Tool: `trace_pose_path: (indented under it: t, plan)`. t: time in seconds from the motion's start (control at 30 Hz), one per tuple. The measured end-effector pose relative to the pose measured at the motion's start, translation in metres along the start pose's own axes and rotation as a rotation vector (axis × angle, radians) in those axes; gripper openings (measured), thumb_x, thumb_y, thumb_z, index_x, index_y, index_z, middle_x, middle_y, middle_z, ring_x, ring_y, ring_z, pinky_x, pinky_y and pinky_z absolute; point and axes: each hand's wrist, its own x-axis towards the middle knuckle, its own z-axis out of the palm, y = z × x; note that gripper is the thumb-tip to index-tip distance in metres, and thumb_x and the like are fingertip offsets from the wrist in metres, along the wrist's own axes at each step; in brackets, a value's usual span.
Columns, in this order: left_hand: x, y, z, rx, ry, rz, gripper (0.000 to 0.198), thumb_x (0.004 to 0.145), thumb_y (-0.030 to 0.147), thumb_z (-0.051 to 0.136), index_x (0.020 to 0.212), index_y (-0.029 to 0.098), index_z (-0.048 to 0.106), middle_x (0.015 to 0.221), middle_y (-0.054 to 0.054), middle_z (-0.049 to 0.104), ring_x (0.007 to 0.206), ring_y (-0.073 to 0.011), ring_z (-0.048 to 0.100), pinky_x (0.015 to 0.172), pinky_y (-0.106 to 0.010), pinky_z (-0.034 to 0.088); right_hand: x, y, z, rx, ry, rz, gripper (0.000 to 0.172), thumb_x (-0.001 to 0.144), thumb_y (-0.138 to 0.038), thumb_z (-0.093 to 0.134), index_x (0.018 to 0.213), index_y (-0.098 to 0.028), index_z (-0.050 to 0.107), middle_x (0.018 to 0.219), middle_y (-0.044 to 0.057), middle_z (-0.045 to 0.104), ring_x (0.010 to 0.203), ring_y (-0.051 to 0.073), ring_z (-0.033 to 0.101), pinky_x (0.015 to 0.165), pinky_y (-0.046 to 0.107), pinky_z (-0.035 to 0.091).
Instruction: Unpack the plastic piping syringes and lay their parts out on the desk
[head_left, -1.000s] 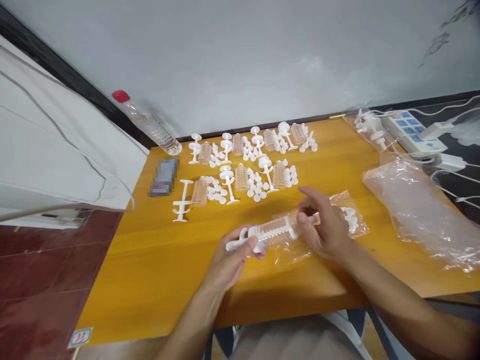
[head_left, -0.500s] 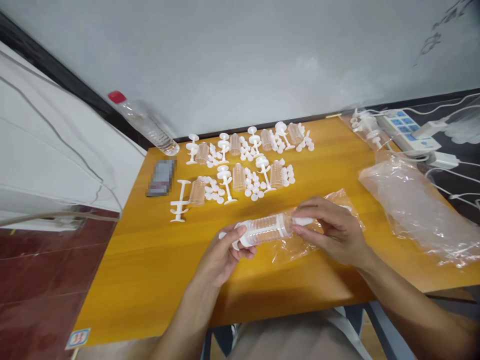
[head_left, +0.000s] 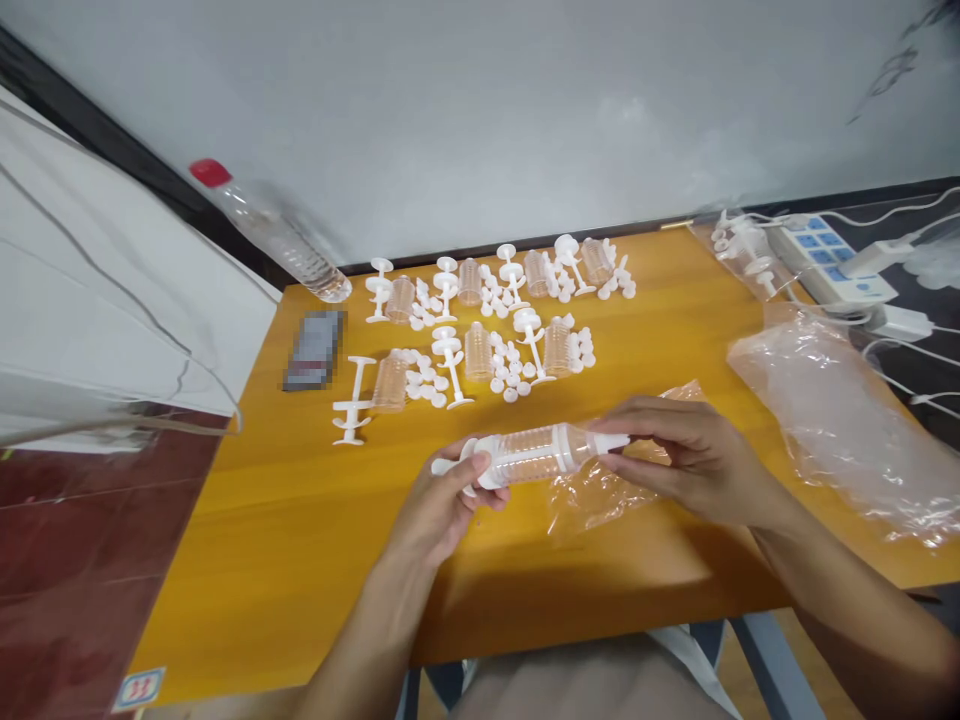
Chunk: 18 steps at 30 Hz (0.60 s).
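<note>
My left hand (head_left: 450, 495) is closed around the white plunger end of a clear plastic icing syringe (head_left: 529, 454), held nearly level above the table. A white nozzle (head_left: 611, 442) sits at the syringe's right end. Thumb and fingers of my right hand (head_left: 679, 450) pinch around that nozzle's tip. Beneath the syringe and right hand lies a crumpled clear plastic bag (head_left: 592, 500). Farther back are two rows of syringe parts: white plungers (head_left: 450, 365), clear ribbed barrels (head_left: 478, 352) and small piles of white nozzles (head_left: 510, 370).
A water bottle with a red cap (head_left: 281, 235) leans at the back left, near a blurred phone-like rectangle (head_left: 315, 350). On the right lie a large clear bag (head_left: 847, 430) and a power strip (head_left: 832, 262) with white cables. A whiteboard (head_left: 487, 120) stands behind the table (head_left: 285, 560).
My right fingers have shifted slightly right along the nozzle, so more of it shows, seated at the barrel's end. My left hand keeps its hold. The view has shifted slightly.
</note>
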Motion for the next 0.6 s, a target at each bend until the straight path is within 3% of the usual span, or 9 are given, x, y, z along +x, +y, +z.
trace_pose_path:
  t: [0.13, 0.2, 0.3, 0.37, 0.47, 0.6]
  plan:
    - [0.008, 0.002, -0.012, -0.086, 0.015, -0.099, 0.039, 0.072, 0.045, 0.084, 0.084, 0.012, 0.069, 0.061, -0.008, 0.07, 0.045, -0.0142, 0.063, 0.039, -0.019, 0.05, 0.021, 0.008, -0.028, -0.27, 0.088, -0.082, 0.027, 0.092, -0.021, 0.072, 0.117, -0.031, 0.076, 0.107, 0.003, 0.076, 0.092, 0.017, 0.072, 0.083, 0.034, 0.06]
    - [0.008, 0.004, -0.017, -0.115, 0.03, -0.035, 0.039, 0.07, 0.045, 0.085, 0.084, 0.012, 0.069, 0.06, -0.007, 0.069, 0.045, -0.0147, 0.063, 0.041, -0.02, 0.052, 0.043, 0.029, -0.049, -0.466, 0.149, 0.093, 0.027, 0.092, -0.027, 0.072, 0.118, -0.025, 0.075, 0.103, 0.006, 0.077, 0.087, 0.018, 0.072, 0.083, 0.036, 0.058]
    - [0.004, 0.005, -0.017, -0.117, 0.034, 0.09, 0.044, 0.066, 0.046, 0.088, 0.087, 0.013, 0.07, 0.061, -0.005, 0.068, 0.048, -0.0155, 0.064, 0.043, -0.022, 0.054, 0.084, 0.075, -0.076, -0.757, 0.119, 0.548, 0.028, 0.088, -0.03, 0.07, 0.112, -0.017, 0.076, 0.09, 0.008, 0.076, 0.082, 0.022, 0.071, 0.081, 0.038, 0.056]
    - [0.002, 0.003, -0.016, -0.092, 0.025, 0.126, 0.05, 0.062, 0.048, 0.091, 0.091, 0.012, 0.071, 0.062, -0.003, 0.067, 0.048, -0.0145, 0.063, 0.044, -0.021, 0.053, 0.109, 0.105, -0.085, -0.819, 0.07, 0.626, 0.02, 0.085, -0.027, 0.07, 0.098, -0.014, 0.077, 0.087, 0.009, 0.075, 0.081, 0.024, 0.07, 0.08, 0.038, 0.055]
    - [0.002, -0.002, -0.014, -0.05, 0.004, 0.137, 0.054, 0.06, 0.05, 0.094, 0.092, 0.012, 0.073, 0.068, -0.003, 0.068, 0.05, -0.0123, 0.061, 0.045, -0.021, 0.053, 0.131, 0.137, -0.088, -0.868, -0.012, 0.615, 0.014, 0.082, -0.024, 0.068, 0.088, -0.014, 0.077, 0.087, 0.009, 0.075, 0.084, 0.025, 0.07, 0.082, 0.036, 0.053]
    - [0.002, -0.007, -0.017, -0.002, -0.008, 0.123, 0.053, 0.063, 0.051, 0.093, 0.094, 0.012, 0.074, 0.074, -0.004, 0.068, 0.055, -0.0136, 0.062, 0.05, -0.024, 0.054, 0.137, 0.141, -0.089, -0.861, 0.006, 0.669, 0.02, 0.082, -0.025, 0.07, 0.097, -0.014, 0.078, 0.088, 0.008, 0.076, 0.085, 0.025, 0.071, 0.083, 0.035, 0.054]
